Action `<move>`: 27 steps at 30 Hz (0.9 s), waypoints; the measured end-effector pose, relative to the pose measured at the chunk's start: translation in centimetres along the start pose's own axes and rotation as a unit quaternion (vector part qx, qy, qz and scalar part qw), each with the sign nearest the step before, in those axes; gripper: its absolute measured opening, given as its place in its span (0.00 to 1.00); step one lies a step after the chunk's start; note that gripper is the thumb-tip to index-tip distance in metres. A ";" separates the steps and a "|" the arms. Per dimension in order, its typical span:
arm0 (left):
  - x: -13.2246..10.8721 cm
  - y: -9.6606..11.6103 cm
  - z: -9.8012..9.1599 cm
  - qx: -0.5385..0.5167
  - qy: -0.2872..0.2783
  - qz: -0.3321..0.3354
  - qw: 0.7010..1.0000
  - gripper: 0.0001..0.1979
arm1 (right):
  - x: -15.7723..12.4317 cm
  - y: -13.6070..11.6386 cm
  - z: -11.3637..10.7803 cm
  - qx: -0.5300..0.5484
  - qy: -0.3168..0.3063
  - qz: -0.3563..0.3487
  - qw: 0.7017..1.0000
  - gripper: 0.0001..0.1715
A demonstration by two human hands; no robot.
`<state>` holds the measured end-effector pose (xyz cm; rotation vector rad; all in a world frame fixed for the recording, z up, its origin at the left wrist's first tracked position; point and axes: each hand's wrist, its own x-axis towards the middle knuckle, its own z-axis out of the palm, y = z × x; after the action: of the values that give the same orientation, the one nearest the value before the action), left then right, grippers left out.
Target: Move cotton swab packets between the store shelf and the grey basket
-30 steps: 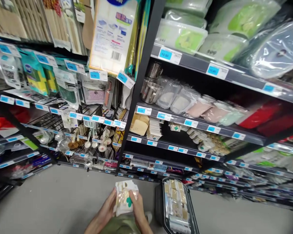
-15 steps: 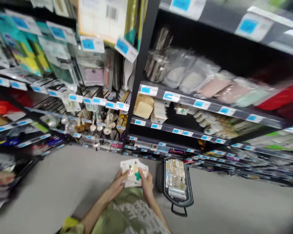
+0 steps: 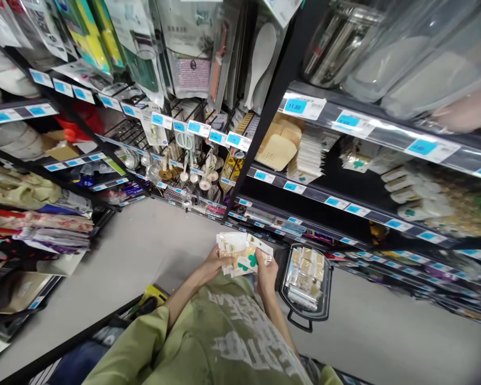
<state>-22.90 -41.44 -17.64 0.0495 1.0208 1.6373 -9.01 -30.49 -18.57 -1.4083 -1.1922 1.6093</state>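
Several flat white packets with green clover prints are fanned out in front of my body at waist height. My left hand is closed on the left side of the fan, thumb across the front. On the right side, my right hand grips a packet with its thumb beside a green clover. What the packets contain is too small to make out. To the right of my right hand, a dark basket on the floor holds many similar clear and tan packs.
Shelves with blue price tags rise ahead. Cream boards and a row of white packets stand on one shelf. Hanging kitchen tools fill a rack at left. Folded textiles lie far left, and a dark cart rail is behind my left arm.
The view has tilted and come closer to the shelves, so hands and basket appear shifted right and up. The packets are spread wider between my hands than before.
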 end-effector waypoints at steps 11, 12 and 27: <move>1.4 -0.4 -0.6 0.028 0.010 -0.009 1.000 0.34 | 1.8 -0.2 -1.6 0.122 0.093 -0.007 0.988 0.29; 1.4 -0.3 -0.6 0.022 0.010 -0.011 1.000 0.33 | 2.3 -0.3 -1.9 0.145 0.137 -0.020 0.980 0.30; 2.1 0.0 -0.3 0.183 0.051 -0.012 0.982 0.33 | -0.2 4.0 1.9 0.200 -0.056 0.111 0.972 0.23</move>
<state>-23.80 -39.86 -18.80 0.1995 1.3864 1.4238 -10.54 -32.47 -22.23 -1.2317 -0.7293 1.9738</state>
